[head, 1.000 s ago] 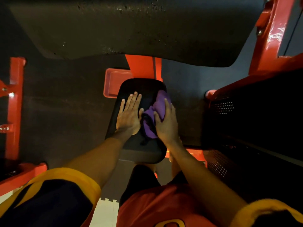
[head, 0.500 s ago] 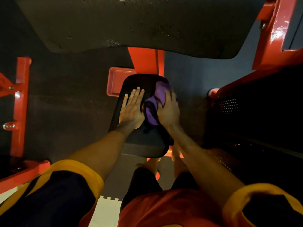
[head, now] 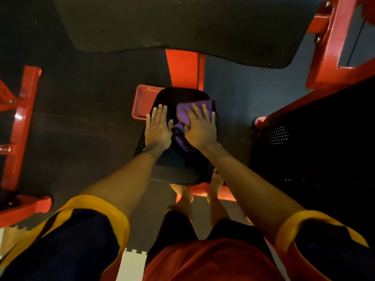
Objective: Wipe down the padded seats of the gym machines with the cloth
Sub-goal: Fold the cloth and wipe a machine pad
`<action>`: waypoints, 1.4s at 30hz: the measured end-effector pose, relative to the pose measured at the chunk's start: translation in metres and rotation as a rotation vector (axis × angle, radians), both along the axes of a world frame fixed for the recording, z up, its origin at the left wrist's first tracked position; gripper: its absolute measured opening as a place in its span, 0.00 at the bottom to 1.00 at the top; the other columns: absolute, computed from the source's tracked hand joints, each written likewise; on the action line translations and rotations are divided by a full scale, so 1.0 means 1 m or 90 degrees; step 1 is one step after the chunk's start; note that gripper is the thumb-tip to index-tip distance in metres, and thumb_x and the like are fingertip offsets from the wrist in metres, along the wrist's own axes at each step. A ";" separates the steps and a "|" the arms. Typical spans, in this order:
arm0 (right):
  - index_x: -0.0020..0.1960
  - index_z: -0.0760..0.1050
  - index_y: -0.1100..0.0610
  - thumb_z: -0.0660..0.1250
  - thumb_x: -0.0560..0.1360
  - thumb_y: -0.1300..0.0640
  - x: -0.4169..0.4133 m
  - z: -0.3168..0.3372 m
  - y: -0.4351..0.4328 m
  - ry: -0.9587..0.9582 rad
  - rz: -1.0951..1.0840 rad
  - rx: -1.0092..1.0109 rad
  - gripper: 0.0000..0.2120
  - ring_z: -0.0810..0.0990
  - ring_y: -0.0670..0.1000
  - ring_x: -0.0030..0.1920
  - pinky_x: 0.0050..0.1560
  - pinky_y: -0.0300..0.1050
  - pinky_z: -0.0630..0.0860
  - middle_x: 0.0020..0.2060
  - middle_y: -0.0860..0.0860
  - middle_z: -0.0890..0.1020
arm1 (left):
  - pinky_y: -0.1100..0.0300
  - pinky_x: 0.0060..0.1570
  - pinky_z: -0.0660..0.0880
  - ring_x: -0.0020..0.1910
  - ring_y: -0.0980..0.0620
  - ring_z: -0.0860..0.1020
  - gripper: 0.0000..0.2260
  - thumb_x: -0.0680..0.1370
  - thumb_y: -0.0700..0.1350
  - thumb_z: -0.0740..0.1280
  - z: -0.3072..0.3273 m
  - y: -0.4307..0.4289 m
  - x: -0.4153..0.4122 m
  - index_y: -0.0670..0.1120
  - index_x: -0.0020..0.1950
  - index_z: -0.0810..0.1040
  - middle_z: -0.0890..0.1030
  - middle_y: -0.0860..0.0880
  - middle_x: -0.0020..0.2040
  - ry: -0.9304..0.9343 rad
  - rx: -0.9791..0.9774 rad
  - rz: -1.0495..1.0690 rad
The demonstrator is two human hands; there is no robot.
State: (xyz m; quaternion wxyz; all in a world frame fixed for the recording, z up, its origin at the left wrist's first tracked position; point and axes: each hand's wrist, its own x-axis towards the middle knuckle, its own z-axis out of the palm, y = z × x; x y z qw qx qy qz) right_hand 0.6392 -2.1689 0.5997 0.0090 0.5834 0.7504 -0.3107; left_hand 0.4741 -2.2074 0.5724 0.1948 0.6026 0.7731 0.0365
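Note:
A small black padded seat (head: 178, 169) sits on a red machine frame at the middle of the view. My left hand (head: 157, 129) lies flat on the seat's left half, fingers straight. A purple cloth (head: 183, 113) is spread over the seat's far right part. My right hand (head: 199, 128) presses down on the cloth with straight, spread fingers; part of the cloth bunches under the palm and between the two hands.
A large black back pad (head: 182, 23) overhangs at the top. A red post (head: 183, 67) rises behind the seat, with a red tray (head: 142, 102) at its left. Red frame bars (head: 19, 122) stand left, a black perforated weight-stack cover (head: 304, 134) right. My bare feet (head: 184, 195) stand below the seat.
My right hand has pushed the cloth toward the seat's far edge and spread its fingers flatter over it. My left hand stays flat on the seat's left side.

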 end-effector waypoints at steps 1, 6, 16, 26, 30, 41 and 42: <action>0.82 0.57 0.50 0.62 0.81 0.48 0.000 0.004 -0.015 0.017 0.037 0.022 0.32 0.49 0.59 0.82 0.79 0.64 0.44 0.82 0.52 0.56 | 0.48 0.80 0.45 0.82 0.47 0.53 0.24 0.86 0.48 0.56 0.001 -0.004 -0.003 0.43 0.82 0.59 0.59 0.44 0.82 0.001 0.005 0.017; 0.81 0.60 0.51 0.59 0.83 0.45 0.016 -0.002 -0.013 0.032 0.149 0.049 0.28 0.54 0.57 0.82 0.80 0.60 0.45 0.80 0.52 0.63 | 0.48 0.80 0.46 0.82 0.48 0.52 0.25 0.86 0.50 0.54 0.014 -0.033 -0.016 0.45 0.83 0.56 0.55 0.46 0.83 0.004 -0.009 0.042; 0.80 0.63 0.54 0.53 0.79 0.31 -0.024 0.017 -0.045 0.032 0.024 0.045 0.37 0.57 0.57 0.81 0.81 0.60 0.47 0.79 0.54 0.65 | 0.49 0.81 0.48 0.82 0.49 0.48 0.26 0.86 0.49 0.52 0.015 -0.041 -0.021 0.47 0.84 0.51 0.49 0.47 0.84 -0.008 -0.036 0.043; 0.75 0.68 0.58 0.61 0.81 0.39 -0.034 -0.005 0.014 0.003 0.031 0.059 0.31 0.65 0.59 0.77 0.80 0.59 0.53 0.74 0.56 0.72 | 0.49 0.80 0.51 0.82 0.48 0.50 0.25 0.87 0.51 0.50 0.022 -0.040 -0.018 0.47 0.83 0.52 0.51 0.47 0.84 -0.010 -0.041 0.056; 0.75 0.68 0.57 0.63 0.74 0.28 -0.018 0.015 -0.045 0.090 0.121 0.087 0.41 0.66 0.58 0.77 0.79 0.60 0.57 0.74 0.57 0.72 | 0.48 0.80 0.51 0.82 0.48 0.49 0.26 0.86 0.49 0.53 0.020 -0.041 -0.021 0.46 0.83 0.52 0.50 0.46 0.84 -0.016 -0.048 0.038; 0.72 0.70 0.57 0.72 0.72 0.37 -0.032 -0.005 0.022 0.051 0.063 0.071 0.37 0.74 0.58 0.69 0.74 0.57 0.63 0.67 0.56 0.77 | 0.49 0.80 0.50 0.82 0.48 0.50 0.25 0.87 0.50 0.52 0.023 -0.041 -0.017 0.46 0.83 0.55 0.53 0.47 0.83 -0.014 -0.026 0.061; 0.72 0.70 0.57 0.73 0.72 0.38 -0.035 -0.003 0.014 0.059 0.049 0.066 0.36 0.73 0.59 0.69 0.75 0.57 0.62 0.67 0.56 0.77 | 0.49 0.80 0.50 0.82 0.48 0.51 0.25 0.86 0.50 0.52 0.023 -0.041 -0.017 0.46 0.83 0.55 0.54 0.47 0.83 -0.014 -0.023 0.064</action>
